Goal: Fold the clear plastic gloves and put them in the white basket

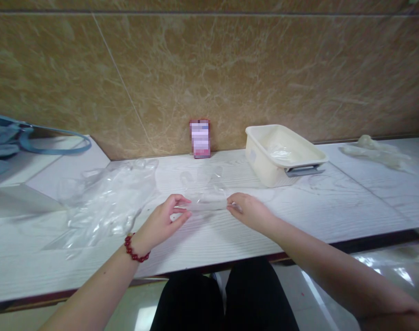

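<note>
just so — clear glove [206, 195] stretched between left hand [165, 220] and right hand [248, 212] — both pinched shut on its ends

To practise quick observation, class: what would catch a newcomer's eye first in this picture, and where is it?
The left hand and right hand pinch a clear plastic piece between them at the centre. A heap of clear plastic lies to their left; a cream tub stands further back on the right.
</note>
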The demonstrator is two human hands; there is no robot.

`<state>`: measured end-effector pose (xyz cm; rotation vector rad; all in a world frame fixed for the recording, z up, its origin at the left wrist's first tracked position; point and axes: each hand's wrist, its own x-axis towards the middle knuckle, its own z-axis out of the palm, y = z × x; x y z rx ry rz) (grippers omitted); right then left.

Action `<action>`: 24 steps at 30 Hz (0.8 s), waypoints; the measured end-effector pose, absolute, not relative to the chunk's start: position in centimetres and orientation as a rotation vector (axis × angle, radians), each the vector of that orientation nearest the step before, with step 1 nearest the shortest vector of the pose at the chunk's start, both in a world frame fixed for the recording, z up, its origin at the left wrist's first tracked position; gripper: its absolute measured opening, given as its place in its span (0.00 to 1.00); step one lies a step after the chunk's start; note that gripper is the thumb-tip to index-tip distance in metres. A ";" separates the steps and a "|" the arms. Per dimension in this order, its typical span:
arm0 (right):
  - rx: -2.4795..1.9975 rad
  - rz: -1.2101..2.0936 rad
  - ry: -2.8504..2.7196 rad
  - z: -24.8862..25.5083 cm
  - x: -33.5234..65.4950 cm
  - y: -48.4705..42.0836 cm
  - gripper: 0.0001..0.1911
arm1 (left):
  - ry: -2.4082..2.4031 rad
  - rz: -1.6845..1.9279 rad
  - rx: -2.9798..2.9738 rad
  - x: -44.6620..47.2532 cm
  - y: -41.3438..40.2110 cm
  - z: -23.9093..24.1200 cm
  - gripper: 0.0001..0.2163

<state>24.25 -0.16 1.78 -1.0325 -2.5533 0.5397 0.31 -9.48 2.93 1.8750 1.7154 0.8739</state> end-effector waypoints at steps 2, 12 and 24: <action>-1.096 0.591 -2.494 2.3 24.0 0.8 0.07 | 1.754 0.928 1.822 0.0 -9.2 2.6 0.22; -1.170 0.778 -2.379 3.0 22.6 4.3 0.17 | 1.920 0.931 1.668 -1.6 -4.8 1.2 0.15; -1.557 0.788 -2.280 2.4 19.0 8.2 0.10 | 1.931 1.298 1.235 -1.8 2.2 -0.7 0.10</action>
